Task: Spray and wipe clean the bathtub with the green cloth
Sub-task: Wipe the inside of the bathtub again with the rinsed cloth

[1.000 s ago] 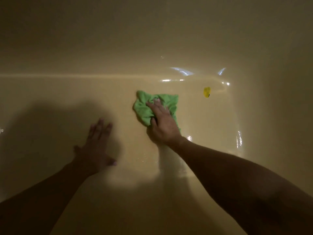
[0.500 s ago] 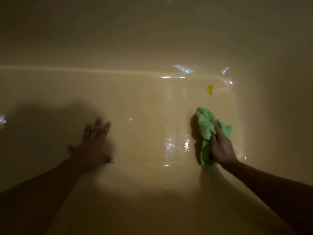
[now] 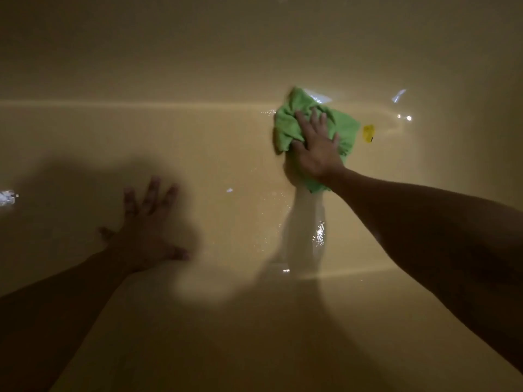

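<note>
Two bare hands and one cloth show in the smooth yellow-beige bathtub [image 3: 198, 131]. On the left, the left hand [image 3: 144, 239] lies flat in shadow, fingers spread, holding nothing. To the right and farther away, the right hand [image 3: 317, 149] presses flat, fingers spread, on the crumpled green cloth [image 3: 288, 125]. Just right of it sits one small yellow thing [image 3: 368, 133]; any writing is too small to read.
</note>
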`<state>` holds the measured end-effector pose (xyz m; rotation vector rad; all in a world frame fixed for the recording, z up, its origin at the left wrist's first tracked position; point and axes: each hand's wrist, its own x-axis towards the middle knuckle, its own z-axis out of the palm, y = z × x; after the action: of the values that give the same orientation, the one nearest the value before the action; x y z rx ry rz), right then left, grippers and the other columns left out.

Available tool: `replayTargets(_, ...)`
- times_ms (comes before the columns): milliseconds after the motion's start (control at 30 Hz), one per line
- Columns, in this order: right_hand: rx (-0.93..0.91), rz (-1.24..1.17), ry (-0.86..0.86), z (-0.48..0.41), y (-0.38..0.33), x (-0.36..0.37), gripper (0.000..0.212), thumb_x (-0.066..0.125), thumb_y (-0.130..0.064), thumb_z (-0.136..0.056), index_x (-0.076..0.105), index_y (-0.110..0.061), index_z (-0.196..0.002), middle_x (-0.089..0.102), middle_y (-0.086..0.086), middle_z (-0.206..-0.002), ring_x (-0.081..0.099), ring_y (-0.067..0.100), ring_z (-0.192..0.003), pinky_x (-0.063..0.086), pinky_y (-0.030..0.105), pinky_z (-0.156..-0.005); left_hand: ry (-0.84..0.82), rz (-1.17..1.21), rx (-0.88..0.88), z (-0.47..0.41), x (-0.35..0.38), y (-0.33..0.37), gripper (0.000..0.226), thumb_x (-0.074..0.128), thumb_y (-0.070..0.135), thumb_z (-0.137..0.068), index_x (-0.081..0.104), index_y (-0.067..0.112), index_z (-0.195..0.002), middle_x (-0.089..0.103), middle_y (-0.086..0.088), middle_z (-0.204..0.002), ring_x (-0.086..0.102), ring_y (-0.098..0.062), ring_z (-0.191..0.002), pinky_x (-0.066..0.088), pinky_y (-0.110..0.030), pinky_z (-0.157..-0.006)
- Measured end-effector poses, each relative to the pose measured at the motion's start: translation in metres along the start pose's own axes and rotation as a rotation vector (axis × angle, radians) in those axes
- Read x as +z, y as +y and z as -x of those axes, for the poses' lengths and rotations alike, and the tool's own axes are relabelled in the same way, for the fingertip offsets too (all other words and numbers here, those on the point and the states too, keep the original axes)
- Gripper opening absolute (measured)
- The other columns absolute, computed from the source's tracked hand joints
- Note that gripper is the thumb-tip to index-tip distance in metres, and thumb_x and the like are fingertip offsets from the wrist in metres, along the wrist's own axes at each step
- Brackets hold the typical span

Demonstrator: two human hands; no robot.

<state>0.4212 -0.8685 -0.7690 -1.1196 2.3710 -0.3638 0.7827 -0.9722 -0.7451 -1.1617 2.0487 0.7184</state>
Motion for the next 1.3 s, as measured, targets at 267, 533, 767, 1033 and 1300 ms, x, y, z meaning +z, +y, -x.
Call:
replayTargets(267, -0.334, 0.053, -0.153, 0.018, -0.063, 0.049, 0.066, 0.044, -0.033, -0.101, 0.020, -0.037, -0.162, 0.003, -0.001, -0.172, -0.009, 0.021, -0.158, -0.010, 0.065, -0.120, -0.006, 0.006, 0.009, -0.001, -0.005, -0.004, 0.142, 0.087, 0.066, -0.062, -0.026, 0.060, -0.148, -0.046, 0.028, -0.154, -0.032, -0.029, -0.153, 0.020, -0.088, -0.103)
replayTargets(533, -0.502, 0.231, -0.262, 0.074, 0.000, 0.037, 0.069, 0.034, -0.046, -0.099, 0.009, -0.039, -0.162, -0.003, -0.004, -0.171, -0.015, 0.017, -0.157, -0.011, 0.063, -0.120, 0.000, 0.027, 0.046, -0.003, -0.002, -0.018, 0.144, 0.086, 0.072, -0.058, -0.032, 0.067, -0.140, -0.051, 0.033, -0.148, -0.034, -0.025, -0.152, 0.018, -0.089, -0.102)
replayTargets(767, -0.274, 0.201, -0.286, 0.121, 0.077, 0.002, 0.072, 0.031, -0.058, -0.094, 0.003, -0.047, -0.159, -0.016, -0.012, -0.169, -0.024, 0.012, -0.154, -0.010, 0.067, -0.120, 0.023, -0.004, 0.039, -0.002, -0.002, -0.017, 0.143, 0.082, 0.077, -0.058, -0.037, 0.066, -0.136, -0.053, 0.032, -0.143, -0.032, -0.026, -0.153, 0.020, -0.088, -0.102)
replayTargets(1033, -0.026, 0.171, -0.263, 0.071, 0.073, -0.019, 0.090, 0.026, -0.080, -0.077, 0.000, -0.051, -0.158, -0.028, -0.012, -0.166, -0.029, 0.015, -0.151, -0.017, 0.065, -0.118, 0.002, -0.008, 0.056, 0.000, -0.009, -0.032, 0.141, 0.084, 0.072, -0.061, -0.031, 0.064, -0.143, -0.048, 0.029, -0.152, -0.034, -0.021, -0.153, 0.021, -0.087, -0.104)
replayTargets(1300, -0.047, 0.249, -0.071, 0.002, -0.013, 0.022, 0.075, 0.035, -0.064, -0.098, 0.001, -0.044, -0.161, -0.024, 0.001, -0.168, -0.023, 0.031, -0.154, -0.013, 0.070, -0.114, 0.014, 0.015, 0.012, -0.005, -0.012, -0.066, 0.140, 0.085, 0.072, -0.060, -0.028, 0.064, -0.142, -0.046, 0.030, -0.153, -0.032, -0.019, -0.153, 0.018, -0.087, -0.105)
